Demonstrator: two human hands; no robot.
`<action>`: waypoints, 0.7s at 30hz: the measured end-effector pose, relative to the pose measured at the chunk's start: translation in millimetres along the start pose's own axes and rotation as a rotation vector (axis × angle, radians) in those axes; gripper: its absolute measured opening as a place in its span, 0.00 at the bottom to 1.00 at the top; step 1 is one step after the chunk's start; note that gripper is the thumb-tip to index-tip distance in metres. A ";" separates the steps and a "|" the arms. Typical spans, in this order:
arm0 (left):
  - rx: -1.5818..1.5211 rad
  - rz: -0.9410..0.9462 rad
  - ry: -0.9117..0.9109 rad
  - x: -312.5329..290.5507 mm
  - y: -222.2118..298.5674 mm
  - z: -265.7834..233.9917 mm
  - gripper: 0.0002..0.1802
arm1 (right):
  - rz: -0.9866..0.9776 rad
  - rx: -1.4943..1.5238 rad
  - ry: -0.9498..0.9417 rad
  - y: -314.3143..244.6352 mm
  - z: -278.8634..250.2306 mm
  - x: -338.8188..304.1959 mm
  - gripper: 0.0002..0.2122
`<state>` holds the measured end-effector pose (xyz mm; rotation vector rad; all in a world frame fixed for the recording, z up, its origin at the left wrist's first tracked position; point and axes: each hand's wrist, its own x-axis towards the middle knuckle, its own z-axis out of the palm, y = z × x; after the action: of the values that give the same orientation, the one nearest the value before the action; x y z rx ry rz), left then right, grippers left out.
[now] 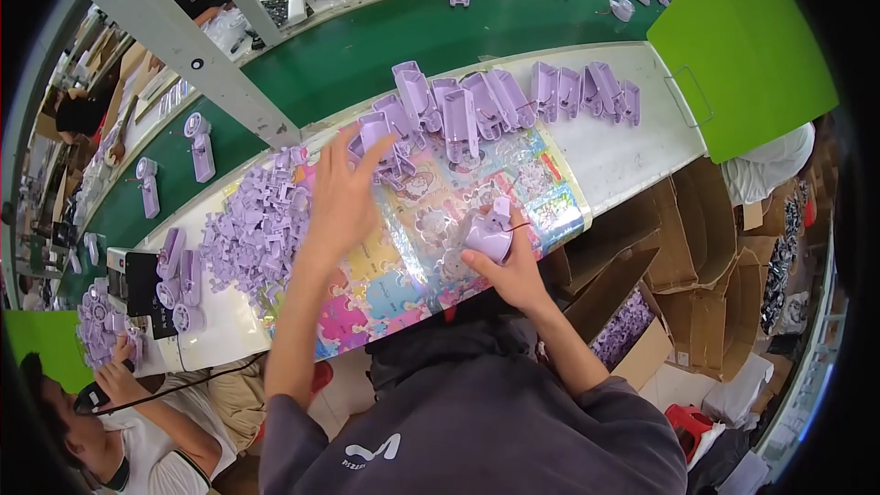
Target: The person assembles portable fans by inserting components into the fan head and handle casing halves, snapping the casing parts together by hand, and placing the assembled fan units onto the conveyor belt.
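Housing (489,236), purple and rounded, sat in the right hand (516,268) above the near part of the printed mat (353,313). That hand was clamped on it, the thumb across the near side of the wall and the other fingers mostly hidden behind. The left hand (353,185) was over by the shells (459,124), its thumb and forefinger apart, with 1 shell (375,128) between them; whether they touched it, I could not tell.

By its look the housing was moulded plastic: likely light enough for 1 hand, stiff, and a bit slippery where the curved wall shone. The round wall seemed the best hold, thumb on 1 side and fingers opposite, with modest pressure. The small raised block at its upper end looked a poorer grip and perhaps easier to snap. A thin wire (517,228) showed beside the fingers; it was probably the frailest part, and no place to pinch or pull.
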<state>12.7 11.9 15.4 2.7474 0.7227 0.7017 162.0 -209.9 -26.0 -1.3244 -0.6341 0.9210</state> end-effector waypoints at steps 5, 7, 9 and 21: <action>0.171 0.215 -0.209 30.4 -39.6 2.2 0.40 | -0.169 -0.383 -0.061 -10.8 -7.8 -1.0 0.33; 0.183 0.299 -0.245 40.6 -40.4 1.2 0.41 | -0.209 -0.435 -0.047 -3.7 -13.4 0.9 0.33; 0.209 0.384 -0.198 47.7 -37.9 -4.9 0.31 | -0.245 -0.485 -0.032 -3.1 -16.1 2.4 0.33; -0.269 0.138 -0.459 30.1 25.0 -51.2 0.31 | -0.715 -0.852 -0.059 -53.3 -13.4 12.2 0.33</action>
<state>20.4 10.2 79.4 2.5777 0.3147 0.1561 190.1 -206.3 22.6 -1.6120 -1.5278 0.0684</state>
